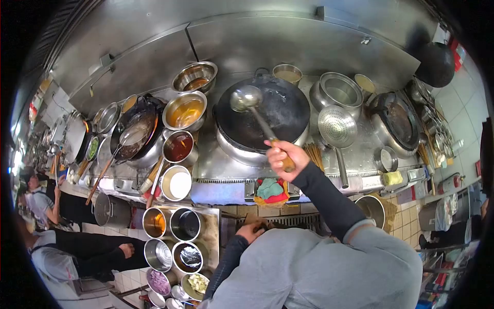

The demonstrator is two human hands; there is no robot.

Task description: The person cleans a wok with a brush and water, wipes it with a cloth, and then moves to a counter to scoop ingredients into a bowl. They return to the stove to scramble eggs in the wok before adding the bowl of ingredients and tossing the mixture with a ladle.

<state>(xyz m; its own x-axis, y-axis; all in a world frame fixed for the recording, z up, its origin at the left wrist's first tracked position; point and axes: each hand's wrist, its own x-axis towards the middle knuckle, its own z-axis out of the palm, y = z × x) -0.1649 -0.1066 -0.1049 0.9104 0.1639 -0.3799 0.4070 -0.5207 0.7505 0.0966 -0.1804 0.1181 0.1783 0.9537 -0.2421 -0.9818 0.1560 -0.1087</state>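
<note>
My right hand is wrapped around the wooden end of a long-handled ladle. The ladle's round steel bowl hangs over the left part of a large black wok, whose inside looks dark with a few shiny patches. Low by my waist, my left hand is closed beside a small dark thing; what it holds, if anything, I cannot tell. Just in front of my body, a green and a red cloth lie at the stove's front edge.
Right of the wok, a perforated strainer rests near a steel pot. On the left stand bowls of yellow liquid and dark red sauce. Another wok holds a strainer. Ingredient pots fill the lower left, near a person.
</note>
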